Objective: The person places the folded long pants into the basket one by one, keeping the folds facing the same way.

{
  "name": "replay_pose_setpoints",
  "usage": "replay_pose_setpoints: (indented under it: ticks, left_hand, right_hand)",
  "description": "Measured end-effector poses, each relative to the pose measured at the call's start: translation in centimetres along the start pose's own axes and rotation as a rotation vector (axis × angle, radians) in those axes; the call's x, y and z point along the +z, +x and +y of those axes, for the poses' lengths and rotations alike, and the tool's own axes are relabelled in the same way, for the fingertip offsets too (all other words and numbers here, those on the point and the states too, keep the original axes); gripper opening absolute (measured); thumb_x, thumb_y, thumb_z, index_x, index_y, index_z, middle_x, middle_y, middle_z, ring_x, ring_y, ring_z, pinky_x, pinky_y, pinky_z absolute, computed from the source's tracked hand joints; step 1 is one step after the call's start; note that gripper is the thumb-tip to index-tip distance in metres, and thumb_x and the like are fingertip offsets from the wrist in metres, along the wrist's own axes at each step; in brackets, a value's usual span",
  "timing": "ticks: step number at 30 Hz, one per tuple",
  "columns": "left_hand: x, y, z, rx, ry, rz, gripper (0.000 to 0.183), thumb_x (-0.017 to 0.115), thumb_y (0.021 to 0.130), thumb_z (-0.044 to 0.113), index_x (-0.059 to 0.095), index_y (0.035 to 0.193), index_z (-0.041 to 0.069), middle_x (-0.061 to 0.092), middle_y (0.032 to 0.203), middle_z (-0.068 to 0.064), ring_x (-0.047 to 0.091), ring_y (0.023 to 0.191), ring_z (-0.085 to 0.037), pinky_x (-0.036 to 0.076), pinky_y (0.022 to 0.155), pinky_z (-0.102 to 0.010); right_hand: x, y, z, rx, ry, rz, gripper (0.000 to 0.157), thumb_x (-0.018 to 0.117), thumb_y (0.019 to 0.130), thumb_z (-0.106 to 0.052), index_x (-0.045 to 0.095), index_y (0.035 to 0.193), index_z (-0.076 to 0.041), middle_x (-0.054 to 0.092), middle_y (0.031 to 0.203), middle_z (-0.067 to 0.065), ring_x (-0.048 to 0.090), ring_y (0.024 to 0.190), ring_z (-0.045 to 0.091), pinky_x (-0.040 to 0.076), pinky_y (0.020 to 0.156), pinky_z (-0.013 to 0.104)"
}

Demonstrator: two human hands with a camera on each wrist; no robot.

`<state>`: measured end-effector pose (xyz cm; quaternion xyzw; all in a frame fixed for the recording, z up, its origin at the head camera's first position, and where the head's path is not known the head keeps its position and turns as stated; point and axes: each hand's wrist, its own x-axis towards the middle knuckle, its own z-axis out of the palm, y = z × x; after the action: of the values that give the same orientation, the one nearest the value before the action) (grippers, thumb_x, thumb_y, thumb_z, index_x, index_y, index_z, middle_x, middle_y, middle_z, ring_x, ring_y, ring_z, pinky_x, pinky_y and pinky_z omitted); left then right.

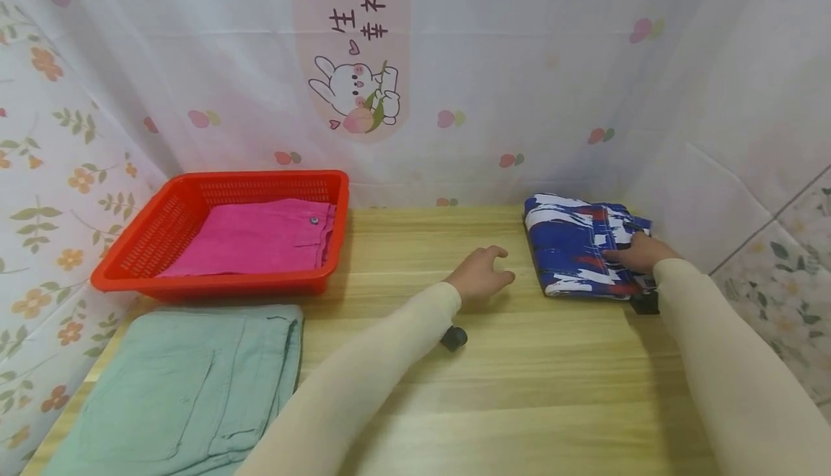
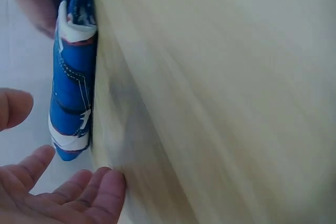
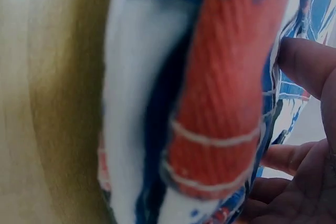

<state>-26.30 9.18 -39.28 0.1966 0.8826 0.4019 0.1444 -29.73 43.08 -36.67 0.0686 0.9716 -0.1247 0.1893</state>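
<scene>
On the right of the table lies a folded denim garment with a blue, white and red print. My right hand touches its right side, the thumb lying across the upper face. Close up in the right wrist view, the thick folded edge of the garment fills the middle, with thumb and fingertips against its far side. My left hand is held over the table, left of the garment and apart from it. In the left wrist view its fingers are spread and hold nothing.
A red plastic basket at the back left holds a folded pink garment with a button. In front of it lies folded pale green cloth trousers. Printed curtains close off the back and sides of the wooden table.
</scene>
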Motion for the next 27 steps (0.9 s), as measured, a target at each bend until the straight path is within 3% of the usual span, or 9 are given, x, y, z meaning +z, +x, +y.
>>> replay_pose_setpoints:
  ticks: [3, 9, 12, 16, 20, 23, 27]
  left_hand:
    - [0.5, 0.6, 0.4, -0.065, -0.198, 0.002, 0.052, 0.057, 0.089, 0.036, 0.044, 0.135, 0.016, 0.044, 0.136, -0.007, 0.045, 0.121, -0.021, 0.039, 0.096, -0.035]
    - [1.3, 2.3, 0.5, -0.258, -0.733, 0.045, 0.053, 0.061, 0.088, 0.026, 0.042, 0.135, 0.01, 0.052, 0.123, -0.008, 0.057, 0.101, -0.021, 0.047, 0.085, -0.035]
    - [1.6, 3.1, 0.5, -0.327, -0.888, 0.077, 0.054, 0.061, 0.088, 0.021, 0.039, 0.135, 0.006, 0.054, 0.119, -0.008, 0.059, 0.098, -0.022, 0.048, 0.085, -0.035]
    - [1.7, 3.5, 0.7, -0.367, -0.958, 0.01, 0.051, 0.059, 0.088, 0.018, 0.04, 0.133, 0.001, 0.053, 0.12, -0.013, 0.061, 0.096, -0.027, 0.049, 0.084, -0.037]
    - [2.2, 3.4, 0.9, -0.394, -0.99, -0.037, 0.049, 0.06, 0.088, 0.02, 0.043, 0.128, -0.003, 0.053, 0.118, -0.017, 0.061, 0.089, -0.031, 0.051, 0.079, -0.04]
    - [2.6, 3.3, 0.8, -0.408, -0.974, -0.018, 0.057, 0.065, 0.085, 0.028, 0.043, 0.127, -0.003, 0.053, 0.117, -0.018, 0.059, 0.087, -0.029, 0.052, 0.076, -0.04]
    - [2.6, 3.2, 0.9, -0.4, -0.925, -0.053, 0.064, 0.067, 0.083, 0.034, 0.041, 0.129, -0.001, 0.056, 0.115, -0.017, 0.058, 0.096, -0.029, 0.05, 0.082, -0.041]
  right_hand:
    - [0.0, -0.4, -0.1, -0.016, -0.02, 0.011, 0.097, 0.047, 0.086, -0.057, 0.022, 0.123, 0.029, 0.035, 0.117, 0.046, 0.039, 0.107, 0.057, 0.035, 0.091, 0.061]
    - [0.0, -0.2, -0.1, -0.046, -0.016, 0.02, 0.106, 0.053, 0.078, -0.065, 0.023, 0.126, 0.025, 0.036, 0.118, 0.044, 0.04, 0.106, 0.056, 0.035, 0.09, 0.062]
    - [0.0, -0.1, -0.1, -0.073, -0.01, 0.022, 0.11, 0.057, 0.072, -0.068, 0.026, 0.125, 0.023, 0.04, 0.116, 0.041, 0.044, 0.103, 0.053, 0.037, 0.088, 0.061]
    - [0.0, 0.3, -0.6, -0.065, -0.012, -0.008, 0.116, 0.061, 0.064, -0.074, 0.028, 0.124, 0.02, 0.046, 0.111, 0.035, 0.05, 0.095, 0.043, 0.042, 0.081, 0.057]
    - [-0.2, 0.3, -1.6, -0.042, 0.012, -0.062, 0.112, 0.066, 0.059, -0.073, 0.035, 0.12, 0.016, 0.052, 0.103, 0.027, 0.053, 0.088, 0.035, 0.048, 0.071, 0.046]
    - [-0.2, 0.9, -1.4, -0.061, 0.026, -0.094, 0.094, 0.066, 0.065, -0.068, 0.043, 0.112, 0.01, 0.056, 0.094, 0.019, 0.054, 0.081, 0.029, 0.048, 0.061, 0.036]
    - [-0.5, 0.8, -0.9, -0.082, 0.148, -0.156, 0.059, 0.061, 0.083, -0.049, 0.048, 0.106, 0.004, 0.054, 0.096, 0.018, 0.054, 0.082, 0.028, 0.052, 0.059, 0.038]
